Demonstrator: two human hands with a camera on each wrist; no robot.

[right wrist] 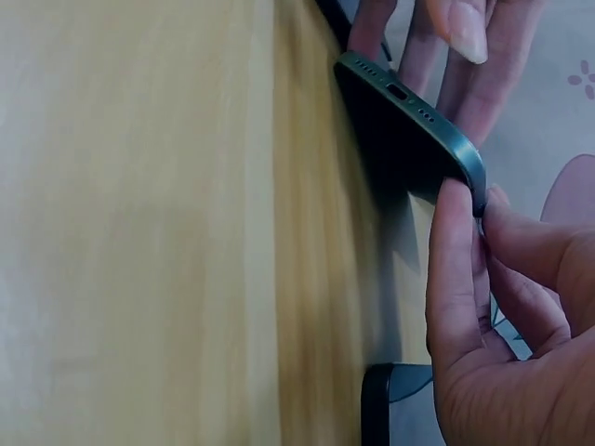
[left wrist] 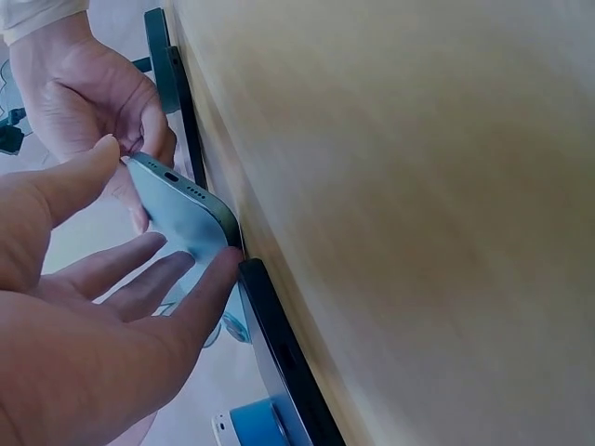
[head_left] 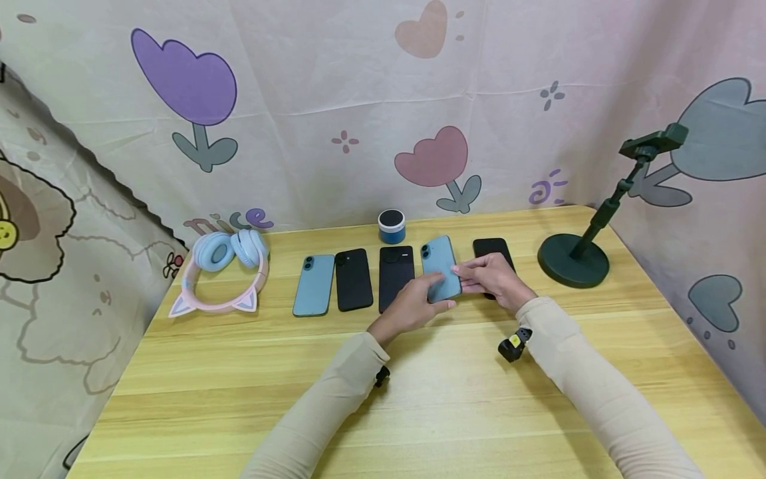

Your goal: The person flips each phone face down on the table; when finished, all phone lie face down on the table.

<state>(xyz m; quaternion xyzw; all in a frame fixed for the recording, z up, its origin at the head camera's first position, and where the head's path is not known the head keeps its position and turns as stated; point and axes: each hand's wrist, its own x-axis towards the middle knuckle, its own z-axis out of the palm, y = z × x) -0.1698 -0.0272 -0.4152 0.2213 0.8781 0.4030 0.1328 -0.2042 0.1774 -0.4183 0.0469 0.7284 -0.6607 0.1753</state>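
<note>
A light blue phone [head_left: 440, 258] lies with its camera side up, its near end raised off the table in the right wrist view. My right hand [head_left: 498, 279] pinches its right edge between thumb and fingers. From the other side my left hand [head_left: 414, 305] reaches over it with fairly straight fingers [left wrist: 200, 293], fingertips touching the phone's left side. The left thumb is near the bottom end with its charging port. Beside the left hand lies a dark phone [head_left: 396, 269]. Another black phone [head_left: 492, 247] is partly hidden behind the right hand.
Further left lie a black phone [head_left: 354, 279] and a second light blue phone [head_left: 314, 286]. Cat-ear headphones [head_left: 218, 307] rest at the far left. A small blue-and-white cylinder [head_left: 391, 229] stands at the back, a dark green stand [head_left: 573, 261] at the right.
</note>
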